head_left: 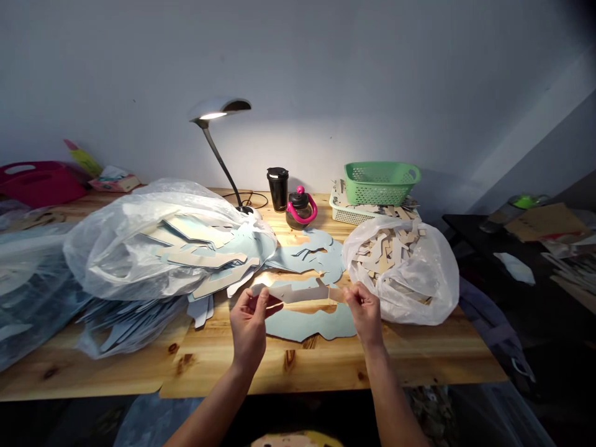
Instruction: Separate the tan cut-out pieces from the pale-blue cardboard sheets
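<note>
Desk lamp [220, 108] lit. Black lidded cup [278, 191] just beside pink-handled bottle [296, 213]. Green basket [378, 189] atop white basket [350, 215], right. Left: tissue box [115, 184] near pink basket [44, 186].

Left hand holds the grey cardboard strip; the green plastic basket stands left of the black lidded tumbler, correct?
Wrong side: the head view shows the green basket right of the black tumbler; the left hand does hold the grey strip.

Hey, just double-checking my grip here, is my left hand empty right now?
No, the left hand holds the left end of a grey strip between its thumb and fingers.
</note>
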### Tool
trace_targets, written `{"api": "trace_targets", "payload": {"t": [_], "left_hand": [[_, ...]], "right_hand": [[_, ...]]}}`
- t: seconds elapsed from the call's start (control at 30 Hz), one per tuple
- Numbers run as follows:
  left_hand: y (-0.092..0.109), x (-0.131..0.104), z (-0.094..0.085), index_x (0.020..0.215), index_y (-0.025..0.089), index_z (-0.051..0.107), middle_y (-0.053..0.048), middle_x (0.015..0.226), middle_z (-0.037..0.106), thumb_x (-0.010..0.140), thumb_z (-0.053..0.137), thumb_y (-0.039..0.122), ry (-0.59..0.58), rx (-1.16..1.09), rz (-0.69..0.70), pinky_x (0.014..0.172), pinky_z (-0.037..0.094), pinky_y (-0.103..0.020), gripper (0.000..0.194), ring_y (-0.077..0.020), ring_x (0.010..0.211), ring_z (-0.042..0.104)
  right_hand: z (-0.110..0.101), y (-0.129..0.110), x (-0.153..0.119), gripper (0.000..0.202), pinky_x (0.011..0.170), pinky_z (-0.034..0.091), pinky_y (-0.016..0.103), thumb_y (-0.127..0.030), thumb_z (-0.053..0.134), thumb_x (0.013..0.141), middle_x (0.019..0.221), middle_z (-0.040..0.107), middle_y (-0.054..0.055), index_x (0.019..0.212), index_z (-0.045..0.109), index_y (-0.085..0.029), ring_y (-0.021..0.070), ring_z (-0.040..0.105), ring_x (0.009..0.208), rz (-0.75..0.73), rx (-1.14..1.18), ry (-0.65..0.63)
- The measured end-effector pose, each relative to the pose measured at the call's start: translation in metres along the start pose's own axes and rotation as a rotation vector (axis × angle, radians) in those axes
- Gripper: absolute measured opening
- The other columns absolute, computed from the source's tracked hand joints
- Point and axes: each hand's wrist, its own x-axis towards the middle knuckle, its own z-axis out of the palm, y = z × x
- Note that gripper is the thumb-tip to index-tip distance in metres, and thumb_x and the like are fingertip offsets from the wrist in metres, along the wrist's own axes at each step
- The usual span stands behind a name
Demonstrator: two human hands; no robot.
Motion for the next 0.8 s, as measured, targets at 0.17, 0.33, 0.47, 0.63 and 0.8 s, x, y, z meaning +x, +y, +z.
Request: {"api": "trace_targets", "payload": {"t": [0.17,0.33,0.47,0.63,0.8], "left_hand": [[0.000,-0.001,-0.002,0.093,0.013,0.056,-0.004,0.079,0.067,0.078,0.072,0.045,0.061,0.001,0.024,0.063,0.061,-0.030,0.040,-0.0156,0.070,0.068],[-0.001,0.000,-0.003,0.090,0.014,0.052,-0.002,0.075,0.065,0.079,0.070,0.047,0.022,0.011,0.022,0.064,0.062,-0.032,0.039,-0.0157,0.068,0.067],[-0.001,-0.002,-0.003,0.095,0.015,0.049,-0.004,0.079,0.068,0.081,0.068,0.050,-0.021,0.013,-0.018,0.066,0.062,-0.034,0.042,-0.0175,0.071,0.069],[0.001,-0.003,-0.007,0.097,0.016,0.048,-0.004,0.082,0.068,0.081,0.068,0.050,-0.039,-0.001,-0.027,0.067,0.061,-0.033,0.043,-0.0175,0.073,0.070],[0.002,-0.003,-0.011,0.098,0.016,0.047,-0.003,0.082,0.068,0.081,0.068,0.050,-0.059,0.010,-0.026,0.066,0.061,-0.031,0.043,-0.0167,0.072,0.069]], "right_hand": [[-0.009,0.011,0.012,0.032,0.074,0.050,0.026,-0.037,0.073,0.066,0.086,0.061,0.003,0.074,0.052,-0.014,0.0115,0.058,0.077,0.410,0.587,0.311],[-0.004,-0.001,0.008,0.024,0.050,0.041,0.015,-0.024,0.067,0.072,0.065,0.052,-0.006,0.086,0.050,-0.018,0.0009,0.032,0.044,0.321,0.573,0.123],[0.017,-0.011,0.002,0.022,0.050,0.039,0.015,-0.033,0.064,0.082,0.065,0.055,0.000,0.093,0.067,-0.014,0.0052,0.044,0.053,0.132,-0.012,-0.170],[0.043,-0.014,0.008,0.040,0.068,0.052,0.020,-0.038,0.065,0.081,0.085,0.067,0.009,0.108,0.072,-0.010,0.0130,0.062,0.076,0.124,-0.102,-0.299],[0.055,-0.015,0.013,0.022,0.068,0.051,0.020,-0.030,0.062,0.082,0.085,0.069,0.007,0.089,0.075,-0.013,0.0129,0.064,0.075,-0.009,-0.097,-0.391]]}}
